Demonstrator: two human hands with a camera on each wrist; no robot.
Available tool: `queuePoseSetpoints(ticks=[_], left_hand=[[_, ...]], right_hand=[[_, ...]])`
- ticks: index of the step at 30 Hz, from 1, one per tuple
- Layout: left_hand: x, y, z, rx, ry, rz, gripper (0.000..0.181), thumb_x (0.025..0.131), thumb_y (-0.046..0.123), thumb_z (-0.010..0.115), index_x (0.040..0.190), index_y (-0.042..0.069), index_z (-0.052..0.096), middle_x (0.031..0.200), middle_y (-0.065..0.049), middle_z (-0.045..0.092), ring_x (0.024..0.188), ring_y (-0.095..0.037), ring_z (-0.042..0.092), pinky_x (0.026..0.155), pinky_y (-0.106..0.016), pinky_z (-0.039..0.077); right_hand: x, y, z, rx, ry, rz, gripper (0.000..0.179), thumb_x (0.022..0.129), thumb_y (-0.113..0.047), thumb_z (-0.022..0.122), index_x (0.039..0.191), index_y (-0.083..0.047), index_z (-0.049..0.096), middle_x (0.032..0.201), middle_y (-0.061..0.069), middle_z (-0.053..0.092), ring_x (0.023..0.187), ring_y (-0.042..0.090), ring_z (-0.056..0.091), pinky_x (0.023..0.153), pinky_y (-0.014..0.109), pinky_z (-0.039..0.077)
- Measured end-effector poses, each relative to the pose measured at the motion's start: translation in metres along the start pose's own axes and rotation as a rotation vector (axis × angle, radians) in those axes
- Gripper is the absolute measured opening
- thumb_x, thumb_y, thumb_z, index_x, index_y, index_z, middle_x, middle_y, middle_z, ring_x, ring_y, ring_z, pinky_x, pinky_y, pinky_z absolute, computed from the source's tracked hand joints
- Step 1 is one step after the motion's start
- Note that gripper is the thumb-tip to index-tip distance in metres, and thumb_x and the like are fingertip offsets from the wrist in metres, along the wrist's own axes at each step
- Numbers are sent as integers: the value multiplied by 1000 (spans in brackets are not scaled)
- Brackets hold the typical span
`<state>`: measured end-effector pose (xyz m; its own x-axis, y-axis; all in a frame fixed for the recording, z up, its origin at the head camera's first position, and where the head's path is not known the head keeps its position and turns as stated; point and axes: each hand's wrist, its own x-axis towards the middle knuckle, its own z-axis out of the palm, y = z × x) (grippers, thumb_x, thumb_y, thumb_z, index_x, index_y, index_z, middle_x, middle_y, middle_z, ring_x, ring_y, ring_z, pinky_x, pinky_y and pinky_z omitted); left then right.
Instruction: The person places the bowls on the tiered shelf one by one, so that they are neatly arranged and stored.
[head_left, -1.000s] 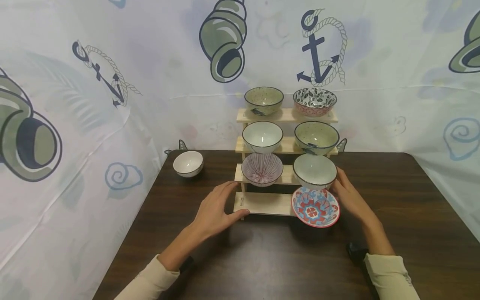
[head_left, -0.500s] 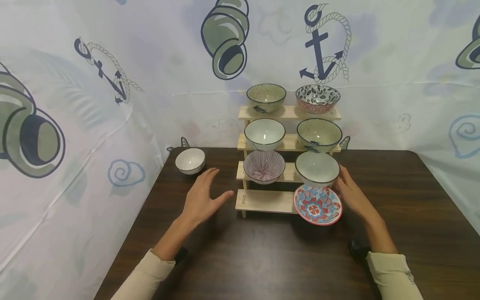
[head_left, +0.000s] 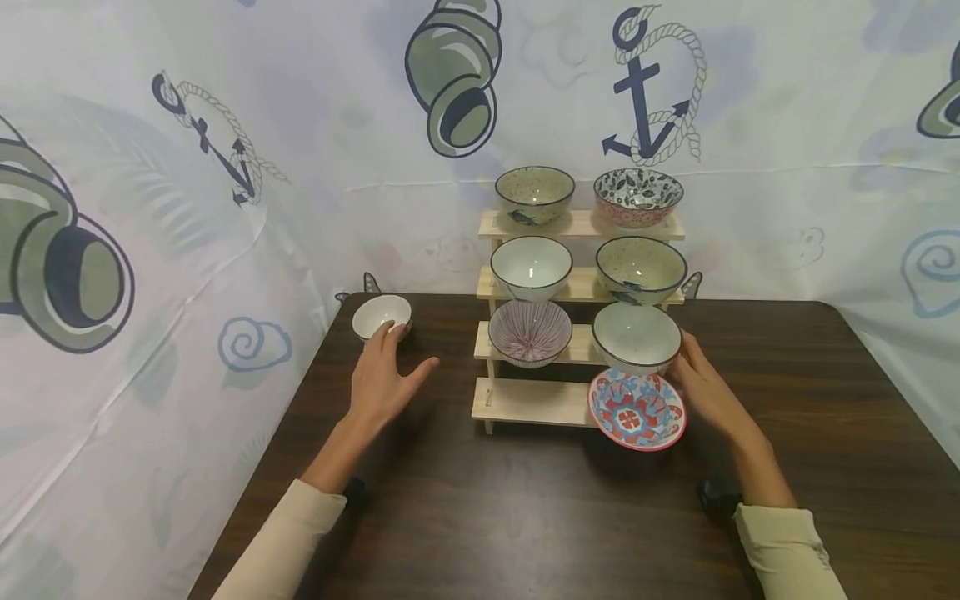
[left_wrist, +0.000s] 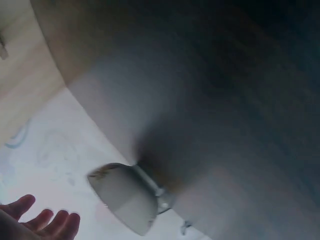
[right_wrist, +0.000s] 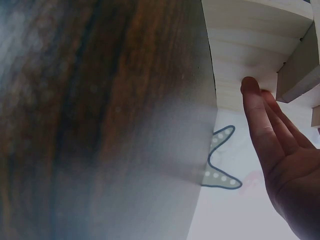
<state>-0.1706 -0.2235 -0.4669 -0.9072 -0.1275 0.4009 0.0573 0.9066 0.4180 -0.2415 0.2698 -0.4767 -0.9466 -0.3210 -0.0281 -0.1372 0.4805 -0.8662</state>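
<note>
My left hand [head_left: 377, 383] reaches over the table's left side, thumb spread wide from the fingers. Its fingertips overlap the near rim of a small white bowl [head_left: 381, 312] in the head view. The left wrist view shows that bowl [left_wrist: 125, 197] standing apart from the loosely bent fingers. My right hand [head_left: 699, 383] is at the right side of a wooden tiered rack [head_left: 532, 402], beside a plain white bowl [head_left: 636, 335] and a red-and-blue flowered bowl [head_left: 637, 410]. In the right wrist view its straight fingers [right_wrist: 257, 112] lie along the rack's wooden parts.
More bowls fill the upper tiers: a purple-striped one [head_left: 530, 333], a white one [head_left: 531, 267], a green one [head_left: 641, 268], a speckled green one [head_left: 535, 196] and a leaf-patterned one [head_left: 638, 197]. A printed curtain [head_left: 337, 108] hangs behind the dark table [head_left: 540, 517].
My left hand has moved from the rack's lower left side leftward and away from me, to the small white bowl. The right hand stays beside the rack; the view has shifted slightly.
</note>
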Motion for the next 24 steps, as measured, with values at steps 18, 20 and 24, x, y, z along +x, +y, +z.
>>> queuePoseSetpoints(ticks=[18,20,24], left_hand=[[52,-42,12,-20,76,-71,97,80,60,80,150,3,45,159,-24,37,147,-45,34,109,-69,36],[52,-48,13,-19,66,-89,99,80,60,81,152,3,43,160,-25,35,148,-46,32,110,-70,35],[49,-61,14,-17,28,-147,105,79,60,81,156,4,38,165,-27,25,151,-49,26,113,-74,30]], right_hand=[[-4,5,-6,-16,31,21,68,112,-51,29,168,-23,3,169,27,19,146,58,34,112,76,31],[-3,4,-4,-21,29,29,69,111,-52,30,168,-23,3,170,26,18,147,57,33,112,77,30],[-1,1,0,-11,12,-1,72,111,-53,32,168,-22,2,170,23,18,147,55,35,114,75,30]])
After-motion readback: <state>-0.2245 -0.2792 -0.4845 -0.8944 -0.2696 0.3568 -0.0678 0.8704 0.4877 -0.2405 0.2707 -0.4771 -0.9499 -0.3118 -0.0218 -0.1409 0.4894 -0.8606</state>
